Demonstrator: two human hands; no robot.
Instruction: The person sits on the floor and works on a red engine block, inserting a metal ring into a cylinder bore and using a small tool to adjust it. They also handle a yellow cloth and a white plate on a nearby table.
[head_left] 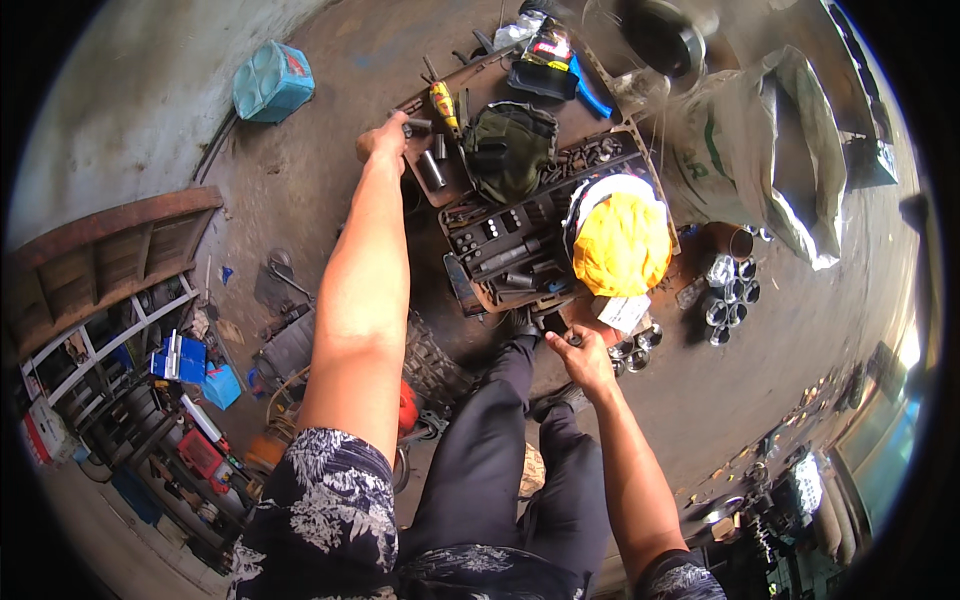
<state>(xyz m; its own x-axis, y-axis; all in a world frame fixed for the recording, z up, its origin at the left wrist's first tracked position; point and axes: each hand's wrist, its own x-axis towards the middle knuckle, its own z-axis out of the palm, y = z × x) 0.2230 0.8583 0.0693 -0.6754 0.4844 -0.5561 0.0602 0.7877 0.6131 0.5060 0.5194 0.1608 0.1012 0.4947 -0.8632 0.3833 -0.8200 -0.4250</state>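
My left hand [384, 142] reaches to the left edge of a rusty metal tray [590, 90]. Its fingers are closed on a grey metal cylinder [419, 125] like a socket. Beside it, a shiny metal cylinder [432, 170] lies in the tray, near a yellow-handled tool [443, 104]. My right hand [585, 358] is closed in front of the toolbox, just below a white paper [622, 313]. Something small and dark shows at its fingers, too unclear to name. The socket compartment [500, 245] sits between my hands.
A yellow cloth bundle [622, 245] covers the toolbox's right part; a dark green bag [510, 150] rests above. To the right stand a large white sack [715, 165] and several metal rings [730, 300]. A blue container [273, 82] stands far left, and a cluttered rack [140, 330] lower left.
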